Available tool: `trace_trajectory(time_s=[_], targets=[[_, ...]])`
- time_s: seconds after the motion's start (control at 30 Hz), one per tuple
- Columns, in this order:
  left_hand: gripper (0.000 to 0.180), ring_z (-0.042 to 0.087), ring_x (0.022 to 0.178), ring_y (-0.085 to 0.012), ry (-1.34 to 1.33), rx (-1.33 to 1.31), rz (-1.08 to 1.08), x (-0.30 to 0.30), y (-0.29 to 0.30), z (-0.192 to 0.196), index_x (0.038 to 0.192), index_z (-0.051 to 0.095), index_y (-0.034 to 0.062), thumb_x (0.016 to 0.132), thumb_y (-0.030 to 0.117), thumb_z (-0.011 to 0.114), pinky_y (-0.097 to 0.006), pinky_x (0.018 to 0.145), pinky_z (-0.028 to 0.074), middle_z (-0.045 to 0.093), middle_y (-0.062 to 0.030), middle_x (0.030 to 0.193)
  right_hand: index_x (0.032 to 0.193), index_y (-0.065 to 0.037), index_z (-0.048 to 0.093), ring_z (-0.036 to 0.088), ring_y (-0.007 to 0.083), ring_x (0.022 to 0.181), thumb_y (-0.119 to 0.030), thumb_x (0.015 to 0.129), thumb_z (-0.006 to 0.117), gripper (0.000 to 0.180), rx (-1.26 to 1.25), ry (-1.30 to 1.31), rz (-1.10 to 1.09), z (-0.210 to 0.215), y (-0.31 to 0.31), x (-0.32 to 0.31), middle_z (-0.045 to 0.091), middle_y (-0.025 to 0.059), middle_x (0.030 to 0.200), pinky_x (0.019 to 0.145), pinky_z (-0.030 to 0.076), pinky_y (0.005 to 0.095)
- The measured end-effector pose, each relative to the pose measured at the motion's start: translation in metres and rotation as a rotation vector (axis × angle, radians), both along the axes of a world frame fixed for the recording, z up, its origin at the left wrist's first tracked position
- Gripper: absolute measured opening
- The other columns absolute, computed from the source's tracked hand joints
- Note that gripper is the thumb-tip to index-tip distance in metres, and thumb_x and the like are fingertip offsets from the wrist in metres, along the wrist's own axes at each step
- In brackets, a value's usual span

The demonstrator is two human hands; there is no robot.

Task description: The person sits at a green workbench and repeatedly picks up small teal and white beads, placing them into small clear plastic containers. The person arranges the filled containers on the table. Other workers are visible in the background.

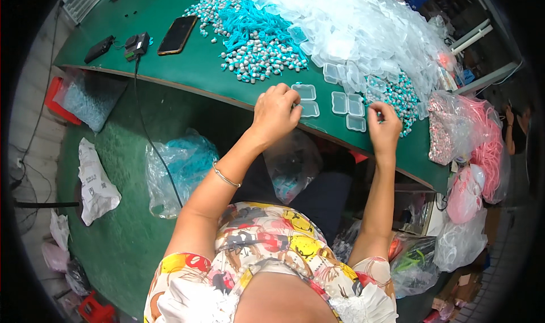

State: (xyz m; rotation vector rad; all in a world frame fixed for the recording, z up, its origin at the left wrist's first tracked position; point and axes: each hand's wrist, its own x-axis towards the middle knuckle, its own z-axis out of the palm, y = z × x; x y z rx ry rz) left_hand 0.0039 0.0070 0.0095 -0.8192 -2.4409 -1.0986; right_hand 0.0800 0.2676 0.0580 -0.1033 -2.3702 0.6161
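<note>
My left hand is closed, its curled fingertips and thumb at the left edge of an open clear plastic case near the table's front edge. Whatever lies between those fingers is hidden. Thumb and fingers pinched together, my right hand is beside a pile of small grey-and-teal plug-like pieces; I cannot make out what it holds. Between the hands rests another open clear case, with a clear compartment at its near end.
A big heap of clear plastic cases covers the back of the green table. Teal cords and more grey plug-like pieces lie left of it. A phone and a cabled black device sit farther left. Bags of pink cords are at right.
</note>
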Motion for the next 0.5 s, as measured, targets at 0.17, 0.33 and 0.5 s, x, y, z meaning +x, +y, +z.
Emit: trace_trajectory(time_s=[0.17, 0.33, 0.5], targets=[[0.022, 0.059, 0.092, -0.0297, -0.003, -0.003, -0.034, 0.002, -0.004, 0.005, 0.089, 0.066, 0.0088, 0.076, 0.022, 0.077, -0.043, 0.078, 0.047, 0.060, -0.0073, 0.093, 0.090, -0.007, 0.068, 0.064, 0.0231, 0.070, -0.007, 0.078, 0.072, 0.013, -0.069, -0.087, 0.342, -0.005, -0.073, -0.010, 0.068, 0.0060, 0.083, 0.069, 0.046, 0.0365], [0.029, 0.060, 0.093, -0.0286, -0.008, -0.010, -0.103, 0.002, -0.008, 0.005, 0.090, 0.066, 0.0094, 0.073, 0.027, 0.082, -0.042, 0.078, 0.046, 0.061, -0.0065, 0.095, 0.091, -0.011, 0.070, 0.063, 0.0235, 0.078, -0.012, 0.078, 0.074, 0.014, 0.029, -0.150, 0.322, -0.031, -0.085, -0.025, 0.066, 0.0027, 0.083, 0.079, 0.039, 0.0394], [0.029, 0.060, 0.094, -0.0283, 0.023, 0.003, -0.110, 0.003, -0.007, -0.001, 0.090, 0.066, 0.0099, 0.072, 0.026, 0.083, -0.041, 0.078, 0.045, 0.061, -0.0061, 0.096, 0.091, -0.011, 0.070, 0.063, 0.0244, 0.080, -0.014, 0.078, 0.075, 0.014, 0.108, -0.180, 0.336, -0.028, -0.085, -0.026, 0.066, 0.0034, 0.083, 0.079, 0.040, 0.0406]])
